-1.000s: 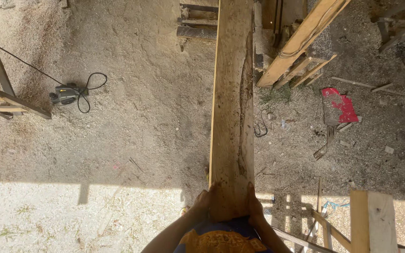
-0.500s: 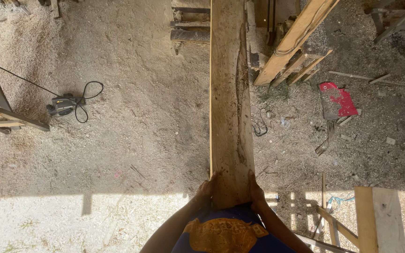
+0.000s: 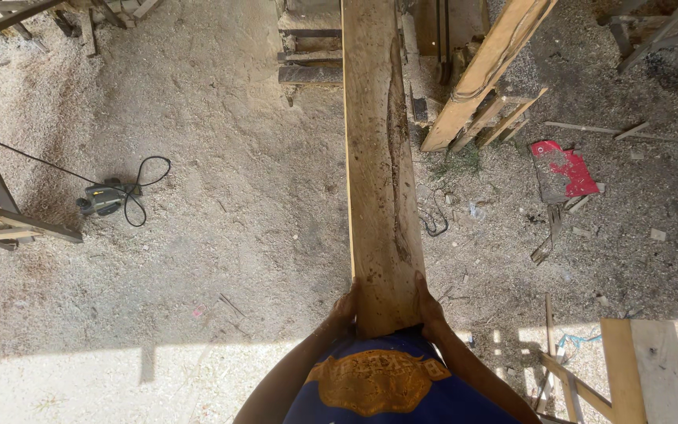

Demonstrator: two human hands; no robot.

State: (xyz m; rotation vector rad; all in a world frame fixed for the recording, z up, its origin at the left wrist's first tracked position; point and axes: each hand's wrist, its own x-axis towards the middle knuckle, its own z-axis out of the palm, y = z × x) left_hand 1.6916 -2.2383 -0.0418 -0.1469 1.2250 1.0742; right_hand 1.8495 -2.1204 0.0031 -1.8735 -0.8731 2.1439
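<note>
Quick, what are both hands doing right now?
Left hand: closed on the left edge of the long wooden plank, holding it.
Right hand: closed on the plank's right edge, holding it too.

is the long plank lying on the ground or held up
Held up at the near end: the left hand and right hand clasp the plank by its edges. What carries the far end cannot be told.

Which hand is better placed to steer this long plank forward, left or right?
Neither clearly. The left hand and right hand grip opposite edges of the plank at its near end, about level. Probably both together.
</note>
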